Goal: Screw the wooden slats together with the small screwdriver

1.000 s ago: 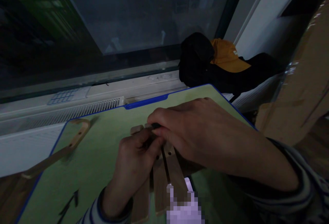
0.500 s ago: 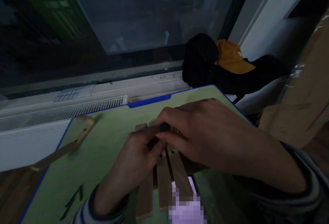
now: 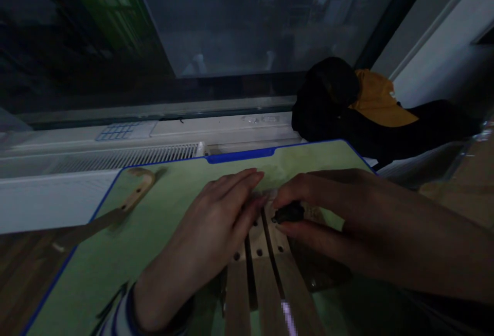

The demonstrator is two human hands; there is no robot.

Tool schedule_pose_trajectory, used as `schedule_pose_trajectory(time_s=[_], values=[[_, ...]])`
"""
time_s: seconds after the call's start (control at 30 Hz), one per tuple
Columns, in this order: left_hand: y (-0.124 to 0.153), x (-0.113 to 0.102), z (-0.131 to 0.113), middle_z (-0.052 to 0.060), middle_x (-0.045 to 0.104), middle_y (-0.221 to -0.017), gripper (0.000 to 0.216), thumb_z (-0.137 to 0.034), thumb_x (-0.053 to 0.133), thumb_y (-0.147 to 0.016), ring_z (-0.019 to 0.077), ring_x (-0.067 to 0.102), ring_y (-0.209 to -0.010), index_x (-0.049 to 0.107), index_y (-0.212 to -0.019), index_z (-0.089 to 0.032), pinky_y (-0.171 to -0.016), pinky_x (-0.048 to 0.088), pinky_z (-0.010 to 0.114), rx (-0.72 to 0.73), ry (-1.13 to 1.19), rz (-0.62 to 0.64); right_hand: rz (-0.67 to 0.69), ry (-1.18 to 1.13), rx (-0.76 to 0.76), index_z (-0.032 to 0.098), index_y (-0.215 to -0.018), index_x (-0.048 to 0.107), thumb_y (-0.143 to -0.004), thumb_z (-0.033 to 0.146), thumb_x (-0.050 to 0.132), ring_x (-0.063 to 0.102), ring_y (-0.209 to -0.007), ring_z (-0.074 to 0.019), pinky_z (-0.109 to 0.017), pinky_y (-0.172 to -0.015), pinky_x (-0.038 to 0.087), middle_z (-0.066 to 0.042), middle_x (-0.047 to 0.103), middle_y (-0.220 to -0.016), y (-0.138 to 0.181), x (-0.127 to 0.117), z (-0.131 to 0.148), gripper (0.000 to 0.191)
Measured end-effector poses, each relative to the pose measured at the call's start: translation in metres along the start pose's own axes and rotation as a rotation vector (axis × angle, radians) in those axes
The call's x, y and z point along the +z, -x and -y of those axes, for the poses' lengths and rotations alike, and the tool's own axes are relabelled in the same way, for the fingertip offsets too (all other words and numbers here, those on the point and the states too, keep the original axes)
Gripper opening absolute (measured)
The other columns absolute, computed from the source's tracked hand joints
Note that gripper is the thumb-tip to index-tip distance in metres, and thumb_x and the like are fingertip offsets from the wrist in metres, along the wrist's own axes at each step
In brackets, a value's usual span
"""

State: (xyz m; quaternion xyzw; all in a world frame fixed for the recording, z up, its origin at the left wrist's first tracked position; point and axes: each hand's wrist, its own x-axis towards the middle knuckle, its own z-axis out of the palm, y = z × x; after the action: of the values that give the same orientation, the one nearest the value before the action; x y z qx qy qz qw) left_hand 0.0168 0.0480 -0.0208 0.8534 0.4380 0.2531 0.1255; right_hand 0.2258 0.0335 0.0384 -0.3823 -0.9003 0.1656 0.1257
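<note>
Several pale wooden slats (image 3: 266, 269) with small dark holes lie side by side on a green mat with a blue edge (image 3: 162, 207). My left hand (image 3: 210, 228) rests flat on the far ends of the left slats, fingers stretched out. My right hand (image 3: 339, 217) pinches a small dark object (image 3: 287, 214) between thumb and fingers, just above the rightmost slat's end. The two hands are close together, fingertips almost touching.
A curved wooden piece (image 3: 127, 202) lies at the mat's far left corner. Thin dark tools (image 3: 111, 302) lie near the mat's left front. A black bag with an orange cap (image 3: 370, 99) sits beyond the right corner. A white radiator grille (image 3: 116, 158) and dark window lie behind.
My left hand has gone from a closed grip at the slat ends to lying flat on them. My right hand has drawn back to the right with the small dark object. The view shifted left.
</note>
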Motion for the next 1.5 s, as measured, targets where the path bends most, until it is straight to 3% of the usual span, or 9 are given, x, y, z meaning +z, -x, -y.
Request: schedule_pose_trajectory(time_s=[0.13,0.23,0.33,0.5,0.83,1.1,1.2,1.33,1.5], values=[[-0.015,0.003,0.000,0.002,0.062,-0.123,0.031,-0.025,0.041,-0.095,0.0176,0.057,-0.112,0.055,-0.122,-0.023,-0.096,0.043,0.030,0.022,0.176,0.223,-0.029,-0.044,0.018,0.031,-0.112,0.050,-0.091,0.031,0.048,0.064,-0.085,-0.0130,-0.024,-0.069,0.046,0.005,0.068,-0.100,-0.003,0.003,-0.002,0.022],[-0.020,0.003,0.000,-0.002,0.069,-0.107,0.027,-0.021,0.044,-0.093,0.0180,0.064,-0.098,0.060,-0.114,-0.030,-0.085,0.048,0.030,0.039,0.268,0.280,-0.034,-0.118,0.041,0.034,-0.116,0.048,-0.090,0.027,0.050,0.063,-0.091,-0.0095,-0.020,-0.073,0.045,0.008,0.066,-0.105,-0.002,0.007,-0.001,0.027],[-0.021,0.005,0.000,-0.002,0.071,-0.096,0.024,-0.017,0.047,-0.091,0.0187,0.066,-0.089,0.065,-0.102,-0.028,-0.078,0.049,0.028,0.014,0.321,0.288,-0.033,-0.171,0.050,0.033,-0.117,0.050,-0.087,0.025,0.054,0.061,-0.095,-0.0086,-0.018,-0.078,0.046,0.008,0.065,-0.108,0.001,0.010,0.000,0.031],[-0.022,0.007,-0.002,-0.003,0.069,-0.088,0.020,-0.016,0.049,-0.090,0.0173,0.065,-0.084,0.066,-0.092,-0.026,-0.074,0.048,0.026,-0.014,0.392,0.305,-0.036,-0.124,0.053,0.034,-0.117,0.053,-0.083,0.024,0.060,0.064,-0.082,-0.0090,-0.017,-0.068,0.049,0.007,0.068,-0.098,0.003,0.007,-0.001,0.036],[-0.022,0.011,-0.002,-0.003,0.069,-0.092,0.017,-0.019,0.050,-0.090,0.0171,0.065,-0.087,0.065,-0.091,-0.027,-0.078,0.049,0.026,-0.023,0.421,0.280,-0.132,0.069,-0.012,0.036,-0.122,0.051,-0.086,0.043,0.053,0.064,-0.093,-0.0176,-0.023,-0.065,0.054,0.003,0.066,-0.110,0.020,0.013,-0.015,0.037],[-0.023,0.011,-0.002,-0.007,0.069,-0.096,0.018,-0.021,0.049,-0.091,0.0148,0.064,-0.090,0.064,-0.094,-0.030,-0.076,0.049,0.023,-0.011,0.394,0.280,-0.072,0.024,0.046,0.035,-0.115,0.054,-0.086,0.037,0.056,0.065,-0.088,-0.0145,-0.020,-0.065,0.054,0.006,0.068,-0.104,0.013,0.009,-0.009,0.029],[-0.022,0.011,-0.003,-0.006,0.070,-0.093,0.018,-0.021,0.048,-0.091,0.0161,0.064,-0.090,0.064,-0.090,-0.029,-0.074,0.049,0.023,-0.024,0.383,0.290,-0.176,0.070,-0.011,0.036,-0.121,0.052,-0.086,0.045,0.052,0.065,-0.087,-0.0145,-0.020,-0.063,0.053,0.005,0.068,-0.105,0.021,0.015,-0.016,0.036],[-0.022,0.010,-0.003,-0.003,0.071,-0.091,0.020,-0.022,0.048,-0.090,0.0186,0.066,-0.087,0.066,-0.094,-0.029,-0.075,0.051,0.026,-0.036,0.386,0.271,-0.193,0.085,-0.023,0.036,-0.123,0.051,-0.087,0.046,0.050,0.064,-0.090,-0.0153,-0.020,-0.063,0.053,0.004,0.067,-0.108,0.020,0.018,-0.017,0.037],[-0.017,-0.002,0.007,-0.006,0.072,-0.091,0.021,-0.024,0.051,-0.089,0.0163,0.068,-0.084,0.067,-0.099,-0.033,-0.074,0.052,0.023,-0.056,0.382,0.299,-0.095,0.011,0.027,0.036,-0.120,0.052,-0.087,0.037,0.054,0.065,-0.081,-0.0114,-0.017,-0.061,0.052,0.006,0.069,-0.096,0.014,0.012,-0.011,0.033]])
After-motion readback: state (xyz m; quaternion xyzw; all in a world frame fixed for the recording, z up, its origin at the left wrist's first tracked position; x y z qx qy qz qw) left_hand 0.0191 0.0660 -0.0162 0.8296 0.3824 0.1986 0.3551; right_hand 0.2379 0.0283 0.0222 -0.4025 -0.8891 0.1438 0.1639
